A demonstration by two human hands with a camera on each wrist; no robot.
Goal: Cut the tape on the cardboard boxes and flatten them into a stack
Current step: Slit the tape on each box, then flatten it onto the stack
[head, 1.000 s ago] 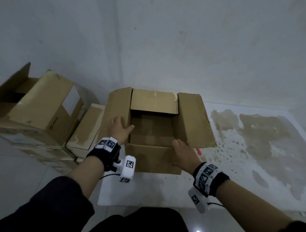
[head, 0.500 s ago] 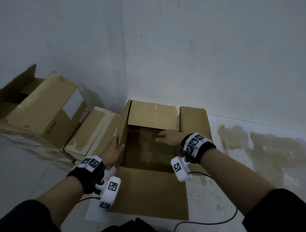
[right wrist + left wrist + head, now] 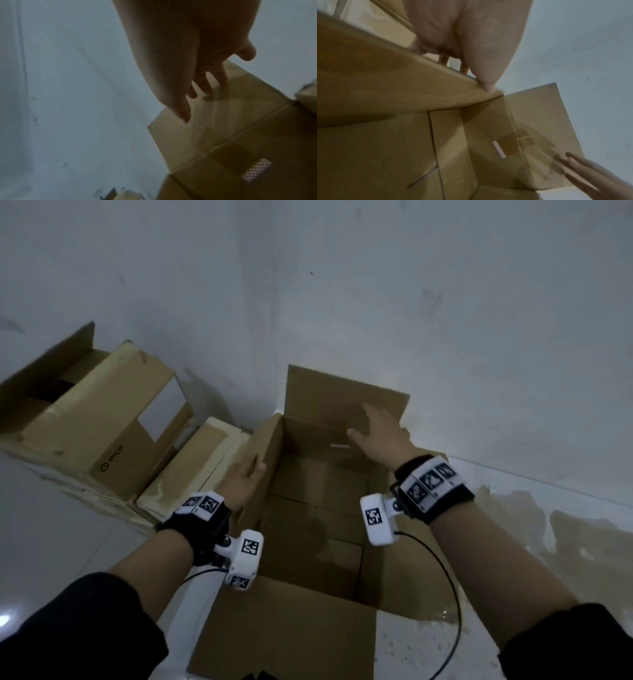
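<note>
Two hands at work on one open brown cardboard box (image 3: 318, 529) on the floor in front of us. Our left hand (image 3: 245, 479) is at the top edge of the box's upright left flap (image 3: 263, 460): thumb on the inner face, fingers dropping behind the flap in the left-wrist view, so a loose clasp over the edge. We judge this steadies the box and holds that flap clear of the opening.

Our right hand (image 3: 375, 431) is spread, fingers straight and slightly apart, reaching to the raised far flap (image 3: 342, 395). The right-wrist view shows fingertips (image 3: 223, 83) at the flap's inner face, their shadow close under them; actual contact we cannot tell. Flat palm suits a push, probably to fold the flap outward toward the pale wall (image 3: 411, 302).

Inside: bottom flaps closed, a strip of clear tape with a pale serrated end (image 3: 500, 149) on the far inner wall. No cutter visible in any view. The near flap (image 3: 284, 631) lies folded out flat toward us.

Outward: left of the box, a low pile of other brown cardboard boxes (image 3: 102, 422), the top one open with a white label, lies against the wall. To the right, a white floor (image 3: 548, 542) with a brownish stain. The box is not yet flattened.
</note>
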